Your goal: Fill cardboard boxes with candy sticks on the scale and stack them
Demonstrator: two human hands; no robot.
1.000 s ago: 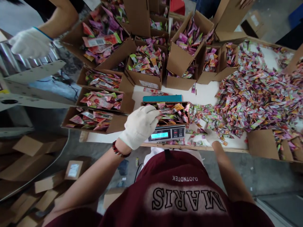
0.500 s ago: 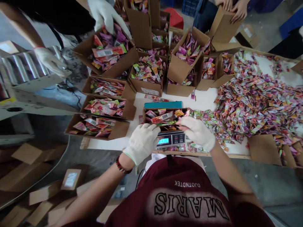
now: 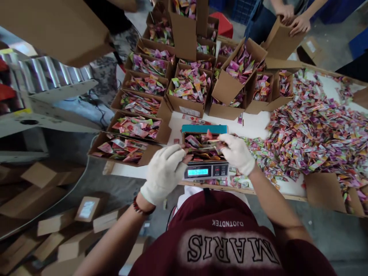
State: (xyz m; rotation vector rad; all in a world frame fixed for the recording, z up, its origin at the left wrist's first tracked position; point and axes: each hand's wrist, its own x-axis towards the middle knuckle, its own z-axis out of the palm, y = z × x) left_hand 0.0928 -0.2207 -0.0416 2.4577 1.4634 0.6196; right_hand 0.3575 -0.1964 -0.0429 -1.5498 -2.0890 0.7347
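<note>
A small cardboard box [image 3: 186, 135] of colourful candy packets stands on a digital scale [image 3: 213, 170] with a lit display. My left hand [image 3: 165, 174], in a white glove with bare fingertips, curls its fingers at the box's near left corner. Over the box's right side, my right hand [image 3: 239, 155] pinches a candy packet [image 3: 214, 141], in a similar glove. Part of the box's right end is hidden by that hand. Behind the box shows a teal strip [image 3: 204, 128].
Open boxes of packets [image 3: 126, 151] line the left and far side. A large heap of loose packets [image 3: 319, 130] covers the table's right. A roller conveyor [image 3: 48, 76] stands at left. Across the table, a co-worker's hands [image 3: 299, 25] hold a box [image 3: 283, 42].
My left hand has shifted left and down; my right hand has moved slightly back over the box. The filled box at upper left has been lifted away, and a large box surface now shows there.
</note>
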